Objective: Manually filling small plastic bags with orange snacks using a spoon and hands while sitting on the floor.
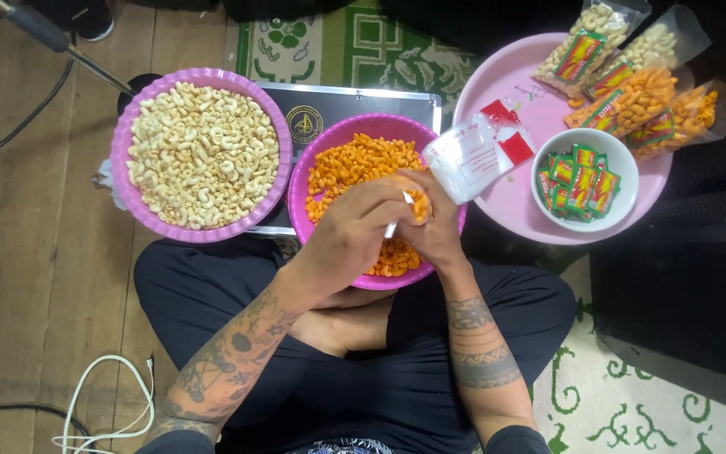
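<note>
Your two hands meet over the magenta bowl of orange snacks [355, 168], which sits on your crossed legs, just in front of you. Your right hand [439, 231] pinches the lower end of a small clear plastic bag [474, 155]; that grip is closed on the bag, fingers curled around its mouth. The bag's long axis runs up and to the right from that hand, so its sealed, red-cornered end lies over the rim of the pink tray [506, 210], while its open end points down and left, back toward your left hand.

Your left hand [350, 231] is bunched directly against that opening, with fingertips closed on a small clump of orange snacks [418, 202] and what looks like a thin white stick; exactly what it pinches is partly hidden. This hand is the nearer one to the bowl's contents, which lie right beneath it.

To your left, touching the magenta bowl, stands a larger purple bowl of pale snacks [202, 155]. On the tray, a white bowl of small green-and-red packets [583, 181] sits beside the filled bags [632, 76] at the far edge.
</note>
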